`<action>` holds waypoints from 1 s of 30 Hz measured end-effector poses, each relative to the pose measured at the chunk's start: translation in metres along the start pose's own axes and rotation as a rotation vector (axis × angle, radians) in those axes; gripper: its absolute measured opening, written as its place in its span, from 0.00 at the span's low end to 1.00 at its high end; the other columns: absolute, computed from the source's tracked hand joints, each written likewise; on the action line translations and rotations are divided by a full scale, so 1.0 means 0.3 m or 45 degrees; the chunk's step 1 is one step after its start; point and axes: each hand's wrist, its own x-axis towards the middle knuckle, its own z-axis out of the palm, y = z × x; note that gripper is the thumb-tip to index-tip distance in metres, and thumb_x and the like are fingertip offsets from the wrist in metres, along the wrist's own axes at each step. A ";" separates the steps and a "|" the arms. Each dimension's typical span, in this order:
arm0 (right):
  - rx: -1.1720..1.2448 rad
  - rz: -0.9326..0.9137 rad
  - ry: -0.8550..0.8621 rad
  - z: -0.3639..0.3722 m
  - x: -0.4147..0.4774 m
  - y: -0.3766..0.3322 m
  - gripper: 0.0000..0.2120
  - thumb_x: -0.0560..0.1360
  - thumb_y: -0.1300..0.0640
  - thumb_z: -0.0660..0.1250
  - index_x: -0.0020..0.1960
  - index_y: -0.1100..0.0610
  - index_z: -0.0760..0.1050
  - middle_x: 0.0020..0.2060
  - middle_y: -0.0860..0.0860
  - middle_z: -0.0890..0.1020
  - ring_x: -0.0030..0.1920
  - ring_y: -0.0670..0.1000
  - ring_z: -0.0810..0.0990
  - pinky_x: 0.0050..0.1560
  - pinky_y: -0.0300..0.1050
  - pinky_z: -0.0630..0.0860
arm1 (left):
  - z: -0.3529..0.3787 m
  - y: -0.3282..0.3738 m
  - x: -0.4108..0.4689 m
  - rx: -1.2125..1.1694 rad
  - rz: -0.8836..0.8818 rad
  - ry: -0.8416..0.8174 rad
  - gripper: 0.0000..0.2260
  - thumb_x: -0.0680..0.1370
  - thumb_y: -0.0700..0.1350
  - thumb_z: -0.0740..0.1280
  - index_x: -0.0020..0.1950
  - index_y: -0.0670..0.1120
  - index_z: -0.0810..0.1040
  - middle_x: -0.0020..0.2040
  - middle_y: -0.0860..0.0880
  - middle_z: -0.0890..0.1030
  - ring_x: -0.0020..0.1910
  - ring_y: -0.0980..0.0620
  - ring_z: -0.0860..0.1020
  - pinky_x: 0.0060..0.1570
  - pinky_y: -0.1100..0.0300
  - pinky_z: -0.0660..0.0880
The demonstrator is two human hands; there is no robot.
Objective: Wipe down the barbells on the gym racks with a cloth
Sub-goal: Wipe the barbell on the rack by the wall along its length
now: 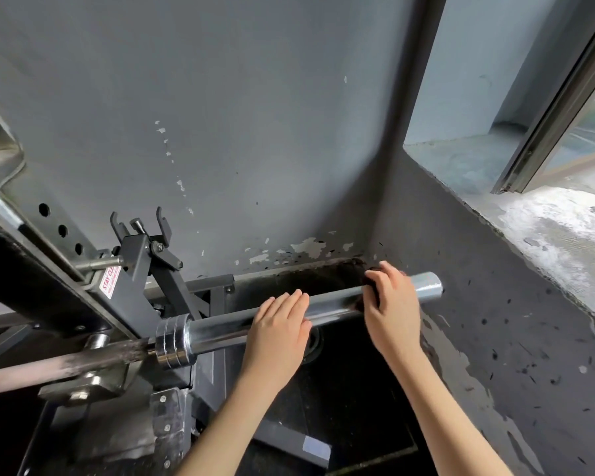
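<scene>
Barbell on a black gym rack, seen from the head camera looking down along the bar's right end. The chrome loading sleeve ran from the ribbed collar at lower left up toward the right, and its free end stood out past the right hand. Left of the collar, the duller, worn shaft passed behind the rack upright.

The left hand lay flat over the middle of the sleeve, fingers straight and close together, the palm resting on the metal without curling round it. The right hand was nearer the sleeve's end, its fingers curled over the top of the bar and clasping a dark cloth. The cloth was bunched against the sleeve and showed only at the hand's left edge. Both hands touched the same sleeve, with a bare stretch of chrome between them.

A black forked bracket projected from the rack upright above the collar, and beside it was a red-and-white sticker whose text was only partly legible. A grey wall with flaking paint stood behind the rack. A window frame and a stained sill occupied the upper right. Dark flooring lay below the bar.
</scene>
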 end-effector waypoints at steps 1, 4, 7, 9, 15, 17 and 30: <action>0.018 -0.119 -0.056 0.013 -0.025 -0.022 0.14 0.75 0.56 0.60 0.55 0.60 0.79 0.60 0.56 0.79 0.61 0.59 0.75 0.64 0.58 0.71 | -0.004 0.000 0.000 -0.005 0.001 -0.014 0.19 0.77 0.46 0.69 0.68 0.44 0.75 0.65 0.47 0.78 0.64 0.48 0.77 0.67 0.52 0.63; -0.039 -0.343 -0.137 -0.015 -0.028 0.001 0.13 0.75 0.57 0.62 0.57 0.57 0.79 0.60 0.52 0.79 0.61 0.55 0.76 0.64 0.54 0.70 | -0.030 0.004 -0.001 -0.021 -0.009 -0.106 0.21 0.81 0.48 0.62 0.74 0.46 0.68 0.72 0.49 0.70 0.71 0.50 0.69 0.71 0.56 0.53; -0.126 -0.016 0.035 -0.017 0.015 0.029 0.14 0.74 0.58 0.59 0.54 0.58 0.80 0.56 0.53 0.81 0.57 0.57 0.78 0.65 0.58 0.67 | -0.044 -0.006 -0.005 -0.038 0.031 -0.157 0.23 0.84 0.51 0.52 0.79 0.50 0.53 0.79 0.53 0.56 0.77 0.55 0.53 0.71 0.63 0.36; -0.096 0.046 0.095 0.013 0.003 -0.032 0.14 0.73 0.58 0.59 0.52 0.60 0.80 0.54 0.55 0.81 0.56 0.60 0.78 0.65 0.56 0.67 | -0.058 -0.010 -0.005 -0.059 0.030 -0.195 0.24 0.84 0.52 0.51 0.79 0.51 0.50 0.79 0.55 0.52 0.77 0.57 0.49 0.69 0.66 0.32; -0.092 -0.369 -0.090 0.012 -0.038 -0.042 0.13 0.76 0.57 0.60 0.56 0.56 0.79 0.59 0.50 0.79 0.61 0.53 0.76 0.65 0.53 0.66 | -0.082 -0.041 -0.027 -0.122 -0.052 -0.151 0.22 0.84 0.50 0.54 0.78 0.50 0.57 0.78 0.54 0.58 0.77 0.57 0.54 0.68 0.68 0.34; -0.158 -0.110 0.088 0.016 -0.023 -0.032 0.13 0.74 0.58 0.59 0.54 0.58 0.79 0.56 0.53 0.80 0.58 0.56 0.77 0.65 0.56 0.66 | -0.091 -0.080 -0.059 -0.119 -0.172 -0.117 0.21 0.83 0.48 0.56 0.77 0.49 0.62 0.76 0.54 0.63 0.76 0.56 0.59 0.70 0.65 0.39; 0.070 -0.066 0.005 0.077 -0.073 -0.173 0.16 0.76 0.55 0.58 0.61 0.58 0.74 0.59 0.52 0.78 0.62 0.55 0.75 0.68 0.55 0.67 | -0.084 -0.121 -0.108 0.062 -0.169 -0.118 0.22 0.78 0.49 0.53 0.68 0.45 0.75 0.67 0.50 0.76 0.66 0.51 0.75 0.72 0.56 0.58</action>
